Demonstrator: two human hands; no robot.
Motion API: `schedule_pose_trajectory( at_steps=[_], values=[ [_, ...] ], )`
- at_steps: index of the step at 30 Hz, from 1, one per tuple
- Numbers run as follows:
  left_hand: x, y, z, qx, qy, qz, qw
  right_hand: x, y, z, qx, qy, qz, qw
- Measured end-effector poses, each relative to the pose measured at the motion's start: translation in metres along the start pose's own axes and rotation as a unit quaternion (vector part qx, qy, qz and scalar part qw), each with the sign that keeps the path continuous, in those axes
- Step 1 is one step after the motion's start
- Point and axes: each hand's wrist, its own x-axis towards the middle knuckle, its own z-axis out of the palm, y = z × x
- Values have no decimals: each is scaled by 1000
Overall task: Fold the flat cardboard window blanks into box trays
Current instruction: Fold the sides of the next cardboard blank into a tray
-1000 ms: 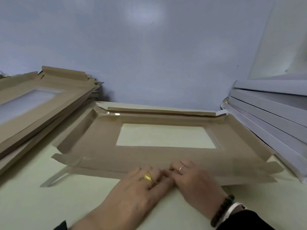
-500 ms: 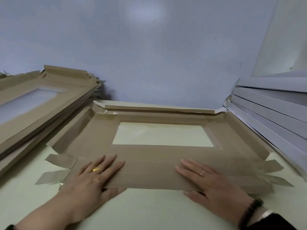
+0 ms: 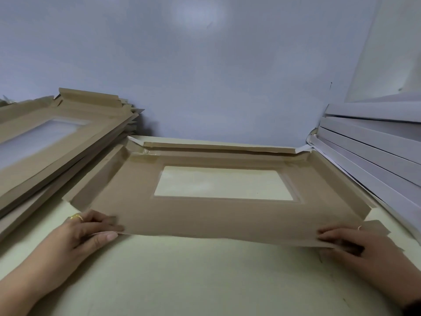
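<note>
On a pale green table (image 3: 205,281) against a grey-blue wall (image 3: 205,76), the left hand (image 3: 84,233) and right hand (image 3: 348,241) pinch the near flap of the cardboard window blank (image 3: 136,201) between them; brown blanks (image 3: 45,142) are stacked beyond the left hand, white boards (image 3: 373,151) beyond the right.

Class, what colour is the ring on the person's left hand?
Gold. The ring sits on a finger of the left hand, seen clearly in the head view.

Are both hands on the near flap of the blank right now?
Touching. The head view shows the left hand pinching the near flap at its left end and the right hand gripping its right end.
</note>
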Motion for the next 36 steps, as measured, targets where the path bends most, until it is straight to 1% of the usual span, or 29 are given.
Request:
schedule_pose_trajectory(
  at_steps=[3, 5, 7, 9, 12, 14, 15, 18, 21, 23, 25, 26, 29, 31, 33, 36],
  values=[
    [0, 1, -3, 4, 43, -31, 999, 2, 3, -1, -3, 84, 23, 996],
    [1, 2, -6, 8, 65, -57, 996, 3, 3, 1, -9, 113, 36, 993],
    [4, 4, -5, 51, 88, -73, 992, 5, 1, 3, -30, 133, 61, 989],
    [7, 9, -3, 100, 101, -86, 986, 9, -2, 5, -66, 125, 83, 986],
    [12, 16, 3, 171, 90, -108, 975, 15, -6, 7, -126, 95, 102, 982],
    [14, 19, 5, 220, 70, -102, 968, 19, -7, 9, -161, 80, 102, 978],
    [15, 21, 6, 240, 58, -86, 965, 20, -6, 11, -175, 74, 96, 977],
    [16, 26, 7, 276, 44, -43, 959, 23, 0, 14, -165, 54, 92, 981],
    [16, 30, 8, 275, 27, -62, 959, 25, 5, 14, -143, -3, 114, 983],
    [18, 39, 12, 210, 7, -67, 975, 26, 4, 15, -163, -13, 84, 983],
    [22, 53, 19, 133, -22, -24, 991, 27, -11, 22, -149, 4, 10, 989],
    [25, 60, 23, 99, -33, 5, 994, 28, -22, 27, -133, -2, -24, 991],
    [31, 87, 43, 3, -80, 66, 995, 31, -57, 55, -102, -62, -141, 983],
    [34, 103, 61, -4, -108, 96, 989, 35, -74, 75, -84, -100, -181, 975],
    [38, 113, 74, 24, -140, 95, 985, 40, -82, 85, -77, -112, -185, 973],
    [40, 109, 75, 31, -136, 85, 987, 44, -80, 85, -58, -115, -181, 975]
  ],
)
